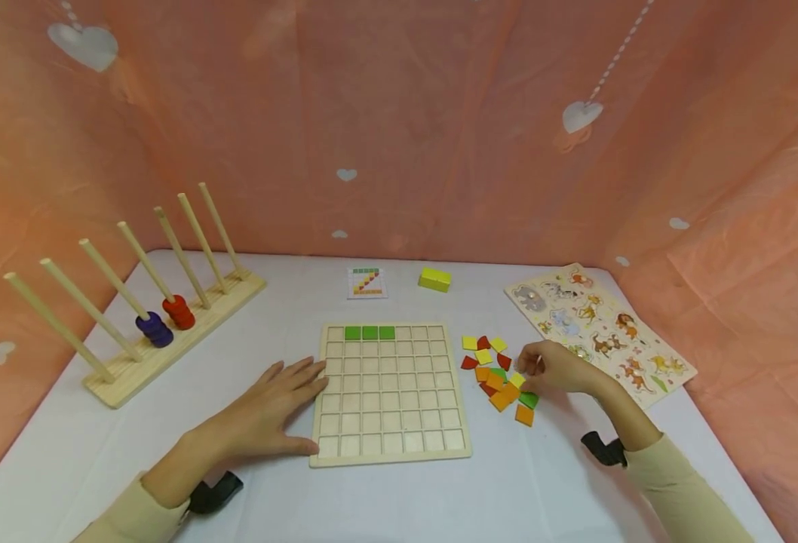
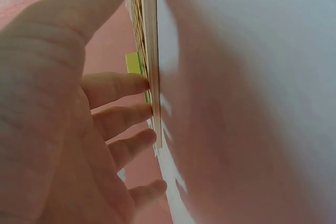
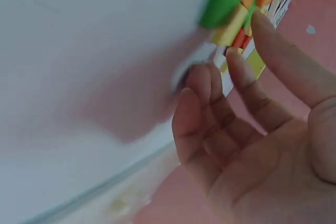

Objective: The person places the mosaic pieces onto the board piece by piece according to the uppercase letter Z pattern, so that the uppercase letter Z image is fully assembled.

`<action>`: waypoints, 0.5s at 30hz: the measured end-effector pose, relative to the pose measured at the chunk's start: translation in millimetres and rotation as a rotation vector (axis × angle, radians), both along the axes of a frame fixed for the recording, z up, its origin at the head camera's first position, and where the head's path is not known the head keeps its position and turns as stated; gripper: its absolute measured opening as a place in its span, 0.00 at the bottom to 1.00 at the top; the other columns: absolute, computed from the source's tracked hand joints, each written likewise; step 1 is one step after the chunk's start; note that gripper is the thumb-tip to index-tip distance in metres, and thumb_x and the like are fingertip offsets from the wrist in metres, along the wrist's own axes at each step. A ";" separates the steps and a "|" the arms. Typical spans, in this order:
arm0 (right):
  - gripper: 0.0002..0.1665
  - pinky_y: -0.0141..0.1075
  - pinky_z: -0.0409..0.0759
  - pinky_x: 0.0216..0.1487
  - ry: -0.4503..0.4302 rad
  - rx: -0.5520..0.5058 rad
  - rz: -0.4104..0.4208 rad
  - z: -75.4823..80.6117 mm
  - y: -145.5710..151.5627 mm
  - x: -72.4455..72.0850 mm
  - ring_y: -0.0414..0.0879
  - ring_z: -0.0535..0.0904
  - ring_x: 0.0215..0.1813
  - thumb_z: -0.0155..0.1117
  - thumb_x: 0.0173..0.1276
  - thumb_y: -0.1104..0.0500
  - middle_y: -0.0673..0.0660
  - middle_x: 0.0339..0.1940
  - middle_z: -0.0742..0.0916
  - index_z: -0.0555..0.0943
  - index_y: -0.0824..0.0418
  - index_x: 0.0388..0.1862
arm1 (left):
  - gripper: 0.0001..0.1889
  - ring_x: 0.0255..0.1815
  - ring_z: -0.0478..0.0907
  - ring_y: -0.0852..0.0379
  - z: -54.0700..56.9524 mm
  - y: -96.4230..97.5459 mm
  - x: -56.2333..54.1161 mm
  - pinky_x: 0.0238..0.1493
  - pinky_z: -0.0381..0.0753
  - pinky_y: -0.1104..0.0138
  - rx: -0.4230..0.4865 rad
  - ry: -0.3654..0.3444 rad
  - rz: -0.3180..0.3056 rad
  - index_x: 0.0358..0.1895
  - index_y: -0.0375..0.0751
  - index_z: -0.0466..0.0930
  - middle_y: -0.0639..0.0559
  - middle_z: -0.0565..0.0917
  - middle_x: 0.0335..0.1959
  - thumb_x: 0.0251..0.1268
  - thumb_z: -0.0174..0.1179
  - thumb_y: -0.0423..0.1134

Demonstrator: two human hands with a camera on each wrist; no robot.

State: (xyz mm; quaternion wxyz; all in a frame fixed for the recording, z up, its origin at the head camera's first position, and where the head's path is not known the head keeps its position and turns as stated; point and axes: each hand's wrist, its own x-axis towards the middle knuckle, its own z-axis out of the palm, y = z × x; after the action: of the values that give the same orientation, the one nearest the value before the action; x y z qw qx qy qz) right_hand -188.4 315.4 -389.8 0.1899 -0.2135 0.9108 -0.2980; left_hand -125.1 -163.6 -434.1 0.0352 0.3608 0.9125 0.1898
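Observation:
A wooden grid board lies flat in the middle of the table, with three green square tiles in its top row. My left hand is spread at the board's left side, its fingertips and thumb right at the edge. The left wrist view shows the straight fingers against the board's side. To the right of the board is a loose pile of orange tiles, yellow, green and red pieces. My right hand reaches over this pile, thumb and index fingertips apart near a yellow tile, other fingers bent.
A small pattern card and a yellow block lie behind the board. At left stands a wooden peg rack with purple rings and red rings. An animal puzzle board lies at right, behind my right forearm.

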 end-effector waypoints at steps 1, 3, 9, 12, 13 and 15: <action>0.12 0.32 0.72 0.32 0.010 -0.002 -0.026 -1.6 2.0 6.1 0.46 0.71 0.32 0.75 0.58 0.67 0.53 0.28 0.78 0.79 0.68 0.35 | 0.51 0.77 0.55 0.36 0.5 -0.1 -0.3 0.69 0.52 0.33 0.000 0.004 -0.001 0.70 0.32 0.69 0.37 0.63 0.75 0.52 0.67 0.69; 0.13 0.32 0.71 0.31 0.032 -0.003 -0.074 -5.2 3.9 16.0 0.45 0.71 0.31 0.76 0.58 0.64 0.52 0.26 0.77 0.79 0.67 0.34 | 0.50 0.76 0.55 0.36 1.4 -0.5 -0.9 0.69 0.52 0.34 0.001 0.007 0.000 0.70 0.32 0.70 0.37 0.64 0.75 0.52 0.68 0.68; 0.13 0.32 0.72 0.31 0.086 -0.002 -0.145 -13.3 2.4 27.2 0.44 0.71 0.30 0.77 0.56 0.63 0.50 0.25 0.78 0.80 0.67 0.32 | 0.50 0.76 0.56 0.35 1.3 -1.1 -1.7 0.70 0.52 0.35 0.002 0.008 -0.004 0.70 0.32 0.70 0.36 0.64 0.75 0.51 0.68 0.67; 0.12 0.31 0.72 0.31 0.099 -0.003 -0.152 -14.4 2.2 29.6 0.44 0.71 0.29 0.77 0.56 0.65 0.51 0.25 0.79 0.81 0.68 0.31 | 0.51 0.76 0.56 0.35 0.4 -0.4 -1.8 0.71 0.51 0.36 0.006 0.007 -0.008 0.70 0.32 0.69 0.36 0.64 0.74 0.51 0.68 0.68; 0.11 0.31 0.72 0.30 0.101 -0.004 -0.156 -14.3 2.0 30.7 0.44 0.71 0.29 0.76 0.55 0.66 0.51 0.24 0.79 0.81 0.68 0.31 | 0.51 0.76 0.57 0.35 0.1 -0.1 -1.8 0.71 0.51 0.36 0.007 0.007 -0.008 0.70 0.32 0.69 0.36 0.64 0.74 0.51 0.68 0.68; 0.11 0.32 0.72 0.30 0.114 0.001 -0.162 -13.4 1.6 33.4 0.44 0.71 0.29 0.76 0.55 0.68 0.51 0.24 0.79 0.80 0.68 0.31 | 0.51 0.76 0.57 0.35 -0.2 0.3 -1.7 0.71 0.51 0.36 0.008 0.006 -0.008 0.70 0.32 0.69 0.36 0.64 0.74 0.51 0.68 0.68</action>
State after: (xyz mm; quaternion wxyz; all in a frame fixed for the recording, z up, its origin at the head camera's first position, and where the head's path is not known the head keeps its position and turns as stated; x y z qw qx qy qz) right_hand -155.1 317.0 -403.2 0.1133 -0.1558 0.9345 -0.2992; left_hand -126.8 -163.3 -434.4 0.0317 0.3654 0.9103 0.1920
